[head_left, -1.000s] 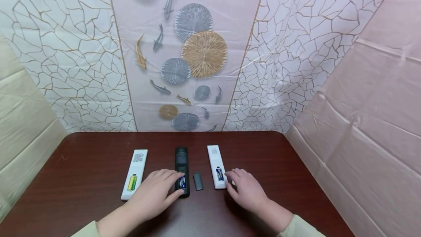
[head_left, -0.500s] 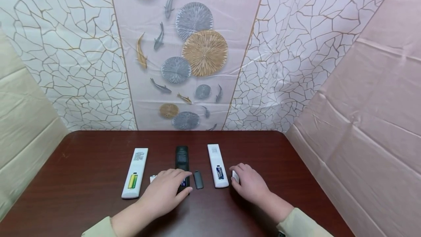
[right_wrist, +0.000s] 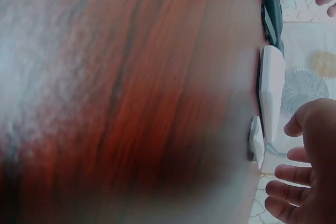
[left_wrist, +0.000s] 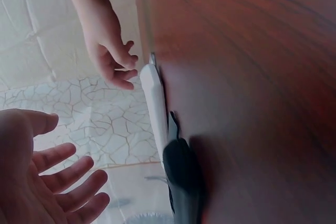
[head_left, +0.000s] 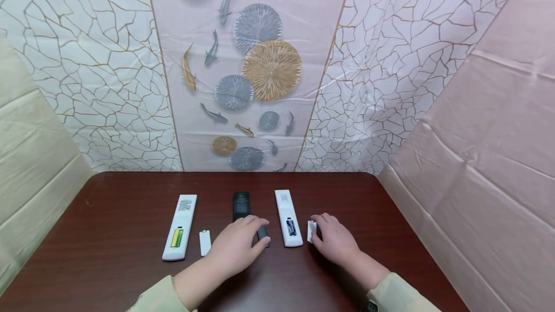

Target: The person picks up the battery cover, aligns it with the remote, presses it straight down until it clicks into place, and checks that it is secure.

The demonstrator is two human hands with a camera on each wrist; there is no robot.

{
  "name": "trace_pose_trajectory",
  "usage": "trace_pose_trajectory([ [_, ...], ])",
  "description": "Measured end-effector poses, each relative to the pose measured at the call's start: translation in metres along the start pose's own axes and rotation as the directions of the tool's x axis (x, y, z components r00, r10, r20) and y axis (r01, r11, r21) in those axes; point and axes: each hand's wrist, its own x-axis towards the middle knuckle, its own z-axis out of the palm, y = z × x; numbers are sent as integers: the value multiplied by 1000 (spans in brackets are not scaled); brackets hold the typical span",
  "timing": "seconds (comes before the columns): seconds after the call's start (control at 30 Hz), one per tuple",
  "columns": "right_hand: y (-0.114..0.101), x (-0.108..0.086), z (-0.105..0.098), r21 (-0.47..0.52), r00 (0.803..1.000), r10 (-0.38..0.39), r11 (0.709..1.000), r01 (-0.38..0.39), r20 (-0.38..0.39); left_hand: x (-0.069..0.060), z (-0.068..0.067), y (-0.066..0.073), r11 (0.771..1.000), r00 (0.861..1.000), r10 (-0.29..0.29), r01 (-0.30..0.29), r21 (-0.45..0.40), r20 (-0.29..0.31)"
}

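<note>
My left hand (head_left: 238, 244) hovers over the near part of a black remote control (head_left: 241, 204), its thumb and index finger by a dark grey battery cover (head_left: 262, 236). In the left wrist view the fingers (left_wrist: 76, 174) are spread and hold nothing. My right hand (head_left: 337, 240) is at the right, beside a small white battery cover (head_left: 311, 232). The right wrist view shows its loosely bent fingers (right_wrist: 286, 192) apart from that cover (right_wrist: 256, 142). Left of it lies a white remote control (head_left: 288, 225) with blue batteries in its uncovered compartment.
Another white remote control (head_left: 179, 227), with yellow-green batteries showing, lies at the left. A second white battery cover (head_left: 205, 243) is beside it. Everything lies on a dark red-brown table (head_left: 130, 206), with patterned cloth walls (head_left: 269, 134) behind and at the sides.
My left hand has moved right, from the black remote's compartment towards the grey cover, uncovering the left white cover. My right hand has shifted slightly right, away from the white remote.
</note>
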Motion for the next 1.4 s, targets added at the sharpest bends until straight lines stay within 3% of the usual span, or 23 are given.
trace_pose_trajectory([
  [0.27,6,1,2,18,999,38,999,-38,25,15,4,11,998,999,-42,42,-40,1],
  [0.5,7,1,5,22,997,44,999,-46,57,31,17,16,995,997,-80,80,-60,2],
  [0.63,7,2,7,19,995,47,999,-49,86,41,25,19,987,992,-120,123,-101,36],
  [0.93,6,7,8,-7,992,50,999,-50,119,63,39,25,956,967,-226,243,-167,115],
  [1.4,1,10,7,-54,990,44,998,-37,136,92,55,34,915,929,-324,356,-191,180],
])
